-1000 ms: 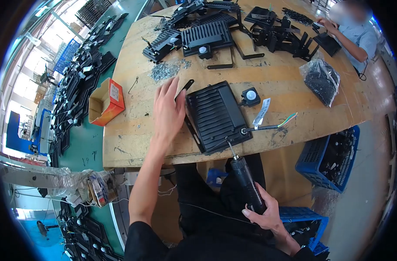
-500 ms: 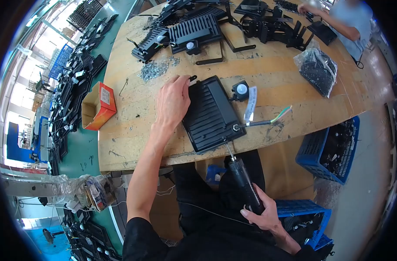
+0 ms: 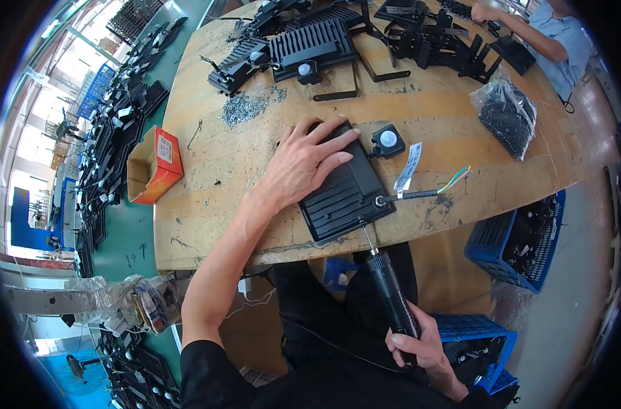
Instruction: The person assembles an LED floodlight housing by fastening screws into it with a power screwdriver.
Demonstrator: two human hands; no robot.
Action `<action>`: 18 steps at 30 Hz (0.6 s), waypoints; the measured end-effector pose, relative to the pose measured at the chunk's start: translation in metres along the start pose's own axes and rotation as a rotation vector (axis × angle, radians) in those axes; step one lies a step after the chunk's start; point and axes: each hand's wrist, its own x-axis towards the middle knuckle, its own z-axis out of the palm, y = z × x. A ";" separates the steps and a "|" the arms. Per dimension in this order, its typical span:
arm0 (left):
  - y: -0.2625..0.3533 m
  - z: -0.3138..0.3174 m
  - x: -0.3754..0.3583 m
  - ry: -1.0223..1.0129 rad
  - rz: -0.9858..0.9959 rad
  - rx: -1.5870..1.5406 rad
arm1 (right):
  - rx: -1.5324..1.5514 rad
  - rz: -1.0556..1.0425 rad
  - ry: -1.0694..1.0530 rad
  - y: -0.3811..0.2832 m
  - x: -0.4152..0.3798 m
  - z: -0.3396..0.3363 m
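A black finned floodlight [image 3: 348,198] lies back-up at the table's near edge. Its motion sensor [image 3: 388,141] sticks out on the right, below it a labelled cable [image 3: 419,194] with bare coloured wire ends. My left hand [image 3: 307,160] rests flat across the floodlight's upper part, fingers spread, covering some fins. My right hand [image 3: 419,344] is wrapped around a black electric screwdriver [image 3: 392,290] below the table edge. The screwdriver's bit points up to the floodlight's near edge; whether it sits in a screw is too small to tell.
Loose screws [image 3: 245,108] lie in a pile near more floodlights [image 3: 314,51]. Black brackets [image 3: 440,48] are heaped at the back. An orange box [image 3: 155,167] stands left, a bag of black screws [image 3: 506,116] right. Blue crates [image 3: 515,238] are below; a co-worker [image 3: 549,41] sits at back right.
My left hand has moved from the floodlight's upper left corner to lie flat over its back. The floodlight and screwdriver appear slightly further right, partly with a small camera shift.
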 end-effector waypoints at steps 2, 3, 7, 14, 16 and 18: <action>0.000 -0.001 0.000 -0.040 0.028 0.010 | 0.022 0.011 -0.016 -0.004 0.000 -0.002; 0.000 -0.001 0.001 -0.042 0.027 0.009 | 0.044 0.018 -0.032 -0.006 0.000 -0.003; 0.000 -0.002 0.003 -0.051 0.020 -0.020 | 0.074 0.060 -0.021 -0.010 0.001 -0.007; -0.001 0.001 0.003 -0.034 0.019 -0.014 | 0.356 0.139 -0.179 -0.006 0.006 -0.012; -0.001 0.000 0.002 -0.041 0.014 -0.012 | 0.518 0.140 -0.267 0.001 0.010 -0.019; 0.001 0.000 0.002 -0.042 0.022 -0.005 | 0.966 0.224 -0.508 0.009 0.014 -0.026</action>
